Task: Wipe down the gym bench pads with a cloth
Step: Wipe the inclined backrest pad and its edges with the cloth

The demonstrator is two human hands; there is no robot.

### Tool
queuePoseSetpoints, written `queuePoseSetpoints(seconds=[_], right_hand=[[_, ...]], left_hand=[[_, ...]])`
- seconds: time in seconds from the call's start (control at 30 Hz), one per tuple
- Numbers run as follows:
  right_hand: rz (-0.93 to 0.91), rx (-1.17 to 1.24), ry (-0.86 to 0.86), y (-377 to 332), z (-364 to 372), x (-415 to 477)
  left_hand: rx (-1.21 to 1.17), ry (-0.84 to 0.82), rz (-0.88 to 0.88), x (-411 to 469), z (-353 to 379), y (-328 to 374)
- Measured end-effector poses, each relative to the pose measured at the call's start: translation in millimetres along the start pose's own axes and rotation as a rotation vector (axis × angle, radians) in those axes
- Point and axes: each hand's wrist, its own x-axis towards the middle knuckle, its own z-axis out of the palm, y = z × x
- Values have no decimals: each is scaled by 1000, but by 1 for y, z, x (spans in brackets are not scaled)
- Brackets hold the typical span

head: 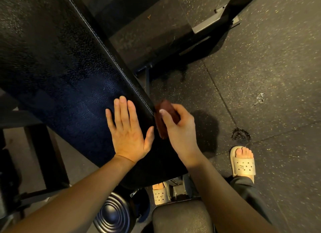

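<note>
A long black bench pad (pixel 57 62) with white stitching runs from the upper left down to the lower middle. My left hand (pixel 129 133) lies flat on its near end, fingers straight and together. My right hand (pixel 177 126) grips a folded dark reddish-brown cloth (pixel 163 118) and holds it against the pad's right side edge. A second, smaller black pad (pixel 182 217) sits at the bottom, just below my right forearm.
Speckled black rubber flooring (pixel 260 76) spreads to the right, with wet spots near my right foot in a beige sandal (pixel 243 163). The bench's steel frame and foot plate (pixel 215 19) stand at top right. A ribbed round roller end (pixel 112 213) sits at bottom centre.
</note>
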Motion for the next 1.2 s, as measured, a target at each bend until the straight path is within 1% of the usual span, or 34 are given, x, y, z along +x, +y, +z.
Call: queuePoseSetpoints(seconds=[0.03, 0.13, 0.17, 0.27, 0.3, 0.33, 0.37, 0.43, 0.47, 0.5, 0.57, 0.63, 0.7, 0.73, 0.77, 0.87, 0.9, 0.93, 1.0, 1.1, 1.17, 1.2], right_hand=[[38, -50, 12, 10, -5, -3], [340, -209, 81, 42, -19, -17], [327, -188, 82, 39, -16, -14], [52, -57, 20, -1, 4, 1], [-4, -40, -7, -7, 8, 4], [-16, -52, -25, -1, 6, 3], [22, -76, -16, 11, 1, 0], [223, -167, 42, 33, -12, -11], [299, -176, 59, 33, -13, -14], [308, -153, 53, 26, -9, -11], [146, -75, 35, -12, 12, 9], [-97, -18, -29, -68, 35, 30], [-306, -4, -90, -93, 46, 41], [-336, -38, -93, -88, 44, 42], [-310, -75, -91, -74, 37, 37], [-102, -129, -68, -20, 6, 3], [-88, -132, -50, -16, 2, -5], [-126, -126, -32, -21, 5, -4], [-294, -112, -7, -60, 28, 14], [-504, -92, -47, -127, 70, 42], [-559, -111, -75, -127, 70, 47], [-540, -156, -85, -113, 59, 42]], left_hand=[[-6, -1, -1, 0, 0, 0], [-15, 2, -18, -2, 0, 0], [-16, 3, -15, -3, 1, 0], [-12, -11, -3, -1, 1, -2], [-12, -11, 3, -2, 1, -2], [-13, -10, 9, -2, 0, -3], [-14, -6, 13, -3, 0, -2], [-9, 4, 17, -3, 1, -2], [-3, 5, 18, -3, 1, -2], [5, 5, 20, -3, 2, -2], [17, -2, 14, -2, 2, -2], [12, -3, 8, -2, 2, -1], [11, 0, 9, -1, 2, -1], [8, -4, 8, 0, 1, -1], [2, -3, 6, 0, 1, -1], [4, -1, 8, -2, 1, -2], [6, 0, 13, -2, 1, -2], [7, 4, 14, -1, 1, -2], [13, -2, 3, -1, 0, -1], [18, -3, -3, -2, 0, -1], [20, 2, 7, -2, 0, -1], [19, 7, 14, -3, 0, -2]])
